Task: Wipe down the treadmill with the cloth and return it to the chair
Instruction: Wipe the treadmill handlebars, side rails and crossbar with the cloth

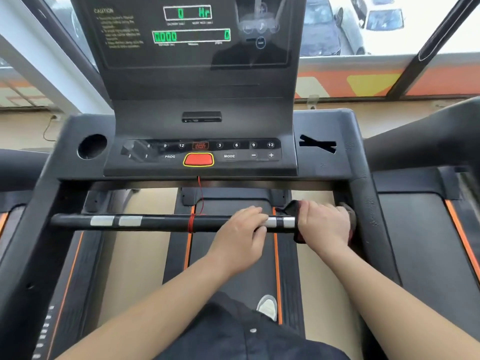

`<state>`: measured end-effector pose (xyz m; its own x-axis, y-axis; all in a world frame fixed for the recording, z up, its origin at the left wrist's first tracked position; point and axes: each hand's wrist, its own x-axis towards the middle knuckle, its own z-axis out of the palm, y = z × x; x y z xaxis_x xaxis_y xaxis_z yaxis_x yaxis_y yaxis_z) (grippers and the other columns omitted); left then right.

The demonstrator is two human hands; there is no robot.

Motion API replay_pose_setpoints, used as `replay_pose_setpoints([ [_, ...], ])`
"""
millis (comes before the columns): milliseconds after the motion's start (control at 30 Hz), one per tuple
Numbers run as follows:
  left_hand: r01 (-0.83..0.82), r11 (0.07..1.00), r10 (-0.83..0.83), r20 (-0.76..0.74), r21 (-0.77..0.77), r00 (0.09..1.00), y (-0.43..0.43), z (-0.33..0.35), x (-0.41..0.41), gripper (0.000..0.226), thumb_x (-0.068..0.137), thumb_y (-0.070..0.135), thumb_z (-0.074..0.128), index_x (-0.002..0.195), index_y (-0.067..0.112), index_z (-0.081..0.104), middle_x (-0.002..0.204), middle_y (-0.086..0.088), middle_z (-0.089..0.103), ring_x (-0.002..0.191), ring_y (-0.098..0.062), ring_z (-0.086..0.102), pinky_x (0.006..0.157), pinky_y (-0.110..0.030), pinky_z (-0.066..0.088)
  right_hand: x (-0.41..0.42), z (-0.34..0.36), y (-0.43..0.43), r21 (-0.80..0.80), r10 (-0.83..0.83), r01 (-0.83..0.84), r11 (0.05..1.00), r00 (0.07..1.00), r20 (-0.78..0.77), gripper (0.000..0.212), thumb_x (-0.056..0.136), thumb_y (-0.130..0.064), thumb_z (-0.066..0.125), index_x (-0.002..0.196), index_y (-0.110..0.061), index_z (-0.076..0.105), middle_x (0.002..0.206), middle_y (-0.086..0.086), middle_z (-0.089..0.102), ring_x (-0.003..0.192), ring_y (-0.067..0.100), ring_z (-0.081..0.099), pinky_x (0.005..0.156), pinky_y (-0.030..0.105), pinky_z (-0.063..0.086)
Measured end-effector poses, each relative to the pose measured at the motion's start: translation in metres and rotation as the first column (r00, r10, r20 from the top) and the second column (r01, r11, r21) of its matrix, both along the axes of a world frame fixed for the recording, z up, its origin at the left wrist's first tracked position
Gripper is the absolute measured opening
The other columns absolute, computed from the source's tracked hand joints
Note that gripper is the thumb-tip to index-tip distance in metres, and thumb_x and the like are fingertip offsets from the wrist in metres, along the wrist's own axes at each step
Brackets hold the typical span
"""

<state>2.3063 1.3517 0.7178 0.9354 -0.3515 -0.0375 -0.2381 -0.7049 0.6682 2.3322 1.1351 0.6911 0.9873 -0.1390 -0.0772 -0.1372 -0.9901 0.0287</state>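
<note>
— Hands, left to right?
— Left hand [241, 237] curled over bar [161, 222], probably steadying; right hand [323, 227] clenched round cloth [291, 207], wrapped on bar's right end for rubbing; cloth edges poking out both sides of fist.
— Why there?
— Looks mid-wipe on treadmill [324, 120]; chair out of view, so return not yet due.

Both bare forearms reach forward side by side, the left hand [241, 237] palm-down with fingers [255, 213] curled over the bar [155, 222], the right hand [323, 226] just right of it, gripping the cloth [292, 207] round the bar.
</note>
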Motion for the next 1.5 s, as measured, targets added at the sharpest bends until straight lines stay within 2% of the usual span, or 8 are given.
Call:
replay_pose_setpoints([
  [267, -0.057, 0.998, 0.055, 0.101, 0.016, 0.993, 0.095, 0.003, 0.014, 0.017, 0.095, 0.019, 0.055, 0.1, 0.018, 0.071, 0.095, 0.006, 0.067, 0.09, -0.017, 0.059, 0.08, -0.036, 0.05, -0.009, -0.003, 0.115, 0.028, 0.097, -0.104, 0.994, 0.979, 0.181, 0.034, 0.101, -0.026, 0.041, 0.07, -0.022, 0.056, 0.065, -0.001, 0.061, 0.064, 0.031, 0.059, 0.072, 0.041, 0.038],
  [433, -0.101, 0.992, 0.091, 0.128, 0.073, 0.988, 0.162, 0.005, 0.028, 0.015, 0.094, 0.018, 0.056, 0.1, 0.017, 0.07, 0.094, 0.003, 0.065, 0.09, -0.021, 0.058, 0.08, -0.041, 0.051, -0.006, -0.01, 0.211, 0.094, 0.172, -0.193, 0.977, 0.965, 0.197, 0.036, 0.104, -0.033, 0.035, 0.083, -0.023, 0.062, 0.079, -0.002, 0.064, 0.075, 0.029, 0.059, 0.083, 0.043, 0.04],
  [567, -0.05, 0.991, 0.04, 0.089, 0.121, 0.995, 0.203, 0.002, 0.034, 0.022, 0.094, 0.022, 0.052, 0.107, 0.015, 0.07, 0.1, -0.001, 0.063, 0.093, -0.025, 0.058, 0.083, -0.045, 0.053, 0.0, -0.004, 0.17, -0.046, 0.426, -0.424, 0.904, 0.902, 0.064, 0.036, 0.099, -0.034, 0.032, 0.1, -0.025, 0.067, 0.087, -0.002, 0.07, 0.077, 0.031, 0.063, 0.07, 0.04, 0.043],
  [767, 0.04, 0.994, -0.049, 0.083, 0.106, 0.995, 0.223, 0.006, 0.03, 0.021, 0.097, 0.023, 0.05, 0.103, 0.018, 0.069, 0.095, 0.002, 0.06, 0.089, -0.02, 0.056, 0.077, -0.038, 0.051, 0.004, 0.001, 0.13, -0.172, 0.037, -0.04, 0.984, 0.999, -0.023, 0.023, 0.096, -0.031, 0.041, 0.076, -0.02, 0.047, 0.068, 0.005, 0.066, 0.068, 0.035, 0.063, 0.066, 0.037, 0.034],
  [867, 0.045, 0.996, -0.049, 0.053, 0.083, 0.997, 0.227, 0.004, 0.025, 0.018, 0.098, 0.021, 0.052, 0.102, 0.019, 0.069, 0.094, 0.003, 0.06, 0.088, -0.02, 0.056, 0.073, -0.035, 0.049, 0.006, -0.004, 0.188, -0.042, -0.101, 0.103, 0.994, 0.993, 0.06, 0.027, 0.095, -0.028, 0.033, 0.07, -0.025, 0.041, 0.069, 0.002, 0.067, 0.072, 0.032, 0.063, 0.072, 0.039, 0.029],
  [1033, 0.081, 0.995, -0.082, 0.021, 0.05, 0.996, 0.237, -0.002, 0.021, 0.019, 0.096, 0.022, 0.051, 0.1, 0.019, 0.069, 0.093, 0.003, 0.06, 0.086, -0.021, 0.058, 0.07, -0.044, 0.052, -0.008, -0.011, 0.267, 0.167, -0.11, 0.076, 0.983, 0.972, 0.206, 0.034, 0.1, -0.031, 0.034, 0.078, -0.028, 0.06, 0.083, -0.008, 0.066, 0.084, 0.025, 0.061, 0.096, 0.045, 0.037],
  [1233, 0.165, 0.986, -0.164, -0.027, 0.025, 0.986, 0.22, -0.002, 0.012, 0.025, 0.095, 0.027, 0.047, 0.104, 0.021, 0.07, 0.096, 0.003, 0.061, 0.086, -0.024, 0.061, 0.07, -0.043, 0.054, -0.01, -0.003, 0.192, 0.058, 0.308, -0.326, 0.944, 0.929, 0.205, 0.035, 0.1, -0.033, 0.036, 0.104, -0.025, 0.069, 0.093, -0.004, 0.072, 0.087, 0.03, 0.066, 0.079, 0.04, 0.044],
  [1500, 0.214, 0.975, -0.213, 0.024, -0.057, 0.977, 0.203, -0.003, 0.011, 0.025, 0.096, 0.018, 0.053, 0.116, 0.015, 0.068, 0.114, 0.003, 0.064, 0.101, -0.021, 0.06, 0.085, -0.034, 0.051, 0.0, 0.008, 0.168, -0.065, -0.138, 0.139, 0.988, 0.99, 0.007, 0.037, 0.099, -0.042, 0.035, 0.078, -0.025, 0.06, 0.078, -0.002, 0.068, 0.083, 0.032, 0.062, 0.084, 0.041, 0.035],
])
